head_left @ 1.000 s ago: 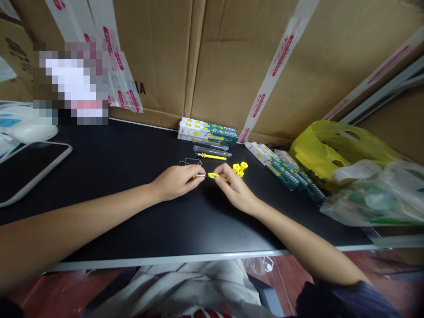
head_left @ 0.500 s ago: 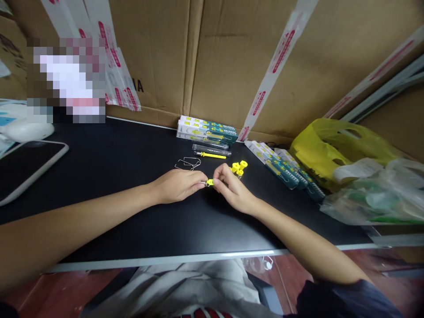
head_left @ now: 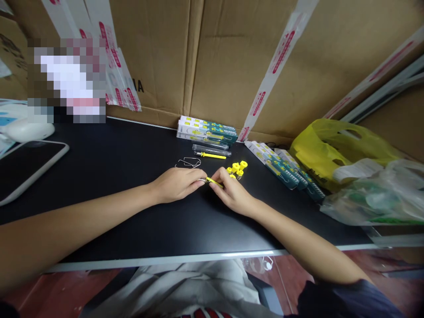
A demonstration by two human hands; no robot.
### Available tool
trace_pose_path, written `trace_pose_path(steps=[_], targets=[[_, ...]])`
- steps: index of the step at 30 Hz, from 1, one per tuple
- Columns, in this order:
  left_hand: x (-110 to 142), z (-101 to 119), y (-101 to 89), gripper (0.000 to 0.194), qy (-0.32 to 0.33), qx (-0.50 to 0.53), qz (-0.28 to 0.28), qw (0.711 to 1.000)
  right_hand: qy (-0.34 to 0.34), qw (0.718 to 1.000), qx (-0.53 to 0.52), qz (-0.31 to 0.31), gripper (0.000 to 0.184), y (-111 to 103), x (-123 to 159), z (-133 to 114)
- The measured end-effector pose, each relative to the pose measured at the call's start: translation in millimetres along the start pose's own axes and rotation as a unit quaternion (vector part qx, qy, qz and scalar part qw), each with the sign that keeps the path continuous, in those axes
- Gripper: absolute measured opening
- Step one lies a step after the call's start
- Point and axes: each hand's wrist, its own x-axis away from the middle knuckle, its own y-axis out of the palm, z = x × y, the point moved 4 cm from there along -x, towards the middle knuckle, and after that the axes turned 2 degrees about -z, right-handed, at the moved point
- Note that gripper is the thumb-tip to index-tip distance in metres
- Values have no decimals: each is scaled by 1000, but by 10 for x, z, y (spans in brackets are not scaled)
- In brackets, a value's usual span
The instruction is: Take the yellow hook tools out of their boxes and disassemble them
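Over the dark tabletop, my left hand [head_left: 177,184] is closed with thumb and fingers around a small silvery metal piece, mostly hidden. My right hand [head_left: 233,191] pinches a thin yellow rod [head_left: 215,181], whose left end meets the metal piece between the two hands. Whether the two parts are joined I cannot tell. Just beyond my left hand lie bent wire hooks [head_left: 192,162]. Several yellow caps [head_left: 235,167] cluster behind my right hand. Another yellow rod [head_left: 213,155] with a metal end lies farther back, in front of a clear tube [head_left: 212,149].
Printed boxes [head_left: 207,128] are stacked at the back against a cardboard wall [head_left: 225,53]. More boxes [head_left: 276,165] lean at the right beside a yellow plastic bag [head_left: 311,141] and a clear bag [head_left: 377,194]. A phone [head_left: 29,165] lies at the left.
My right hand has shifted slightly and turned; a longer stretch of yellow now shows slanting into its fingers. More yellow caps are visible behind it. My left hand has hardly moved.
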Motion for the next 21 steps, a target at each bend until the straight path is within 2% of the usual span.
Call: trace_pose_path(steps=[6, 13, 16, 21], targets=[[-1, 6, -25, 23, -2, 2, 10, 1000, -9, 999, 37, 30, 10, -22, 11, -7], [-5, 2, -31, 23, -9, -16, 4, 1000, -32, 986, 163, 30, 13, -90, 16, -88], [-5, -14, -16, 22, -16, -23, -2, 1000, -17, 991, 132, 12, 13, -117, 9, -106], [-2, -23, 5, 24, -12, -14, -9, 1000, 5, 1000, 9, -12, 15, -139, 5, -121]])
